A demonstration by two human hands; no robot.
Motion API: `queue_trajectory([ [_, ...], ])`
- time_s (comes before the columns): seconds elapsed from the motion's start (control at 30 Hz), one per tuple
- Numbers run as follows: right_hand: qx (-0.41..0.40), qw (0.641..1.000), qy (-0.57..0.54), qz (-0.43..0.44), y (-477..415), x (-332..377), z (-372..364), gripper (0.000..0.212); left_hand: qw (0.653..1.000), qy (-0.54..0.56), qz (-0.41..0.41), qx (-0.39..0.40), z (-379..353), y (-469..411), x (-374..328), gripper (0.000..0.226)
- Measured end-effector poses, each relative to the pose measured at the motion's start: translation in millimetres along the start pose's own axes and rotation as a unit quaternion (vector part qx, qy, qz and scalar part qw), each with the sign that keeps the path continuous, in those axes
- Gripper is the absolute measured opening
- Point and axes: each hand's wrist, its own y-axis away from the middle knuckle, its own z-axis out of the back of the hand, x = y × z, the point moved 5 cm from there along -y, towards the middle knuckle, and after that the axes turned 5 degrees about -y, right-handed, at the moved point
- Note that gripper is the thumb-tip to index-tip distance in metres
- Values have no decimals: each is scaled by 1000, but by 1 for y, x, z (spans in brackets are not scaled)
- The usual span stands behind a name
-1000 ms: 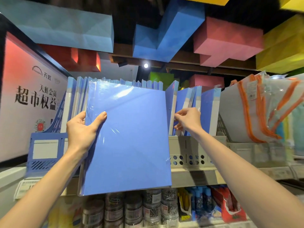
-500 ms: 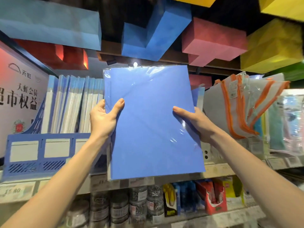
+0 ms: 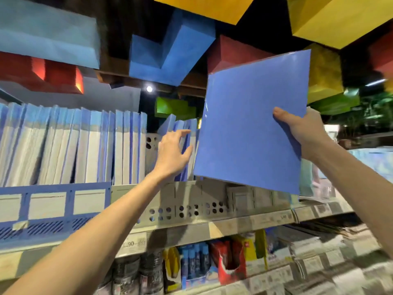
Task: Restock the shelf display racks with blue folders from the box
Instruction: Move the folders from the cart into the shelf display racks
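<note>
Right grip pinches a blue folder by its right edge, thumb on the front cover, fingers behind. The folder hangs tilted just above the grey rack, lower edge near the rack's rim. Left grip, fingers loosely spread & holding nothing, touches the standing folders inside the grey rack. Left of the grey rack: blue rack, packed w/ upright folders.

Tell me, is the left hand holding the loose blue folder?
No, only the right hand grips the blue folder; the left hand touches the racked folders.
</note>
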Motion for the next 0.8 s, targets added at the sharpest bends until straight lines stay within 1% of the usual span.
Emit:
queue_trajectory([
  [0.07, -18, 999, 25, 21, -8, 4, 2, 25, 994, -100, -25, 42, -11, 0, -2, 48],
  [0.17, -47, 994, 83, 55, -15, 8, 1, 20, 964, -235, -87, 91, -27, 0, -3, 51],
  [0.23, -69, 987, 119, 88, -19, 11, -4, 16, 942, -293, -119, 109, -34, -2, -7, 53],
  [0.3, -88, 978, 150, 113, -20, 10, -15, 16, 922, -336, -142, 133, -42, -5, -9, 54],
  [0.4, -96, 976, 144, 128, -22, -2, -36, 18, 897, -381, -163, 153, -54, -7, -9, 56],
  [0.47, -93, 976, 144, 134, -26, -14, -51, 16, 886, -403, -162, 163, -58, -9, -3, 56],
  [0.57, -84, 974, 160, 135, -33, -34, -69, 16, 881, -412, -155, 170, -56, -10, 16, 54],
  [0.67, -68, 974, 176, 127, -42, -50, -89, 16, 870, -434, -176, 156, -44, -8, 29, 58],
  [0.8, -57, 972, 195, 116, -54, -76, -117, 8, 867, -441, -184, 143, -25, -5, 41, 59],
])
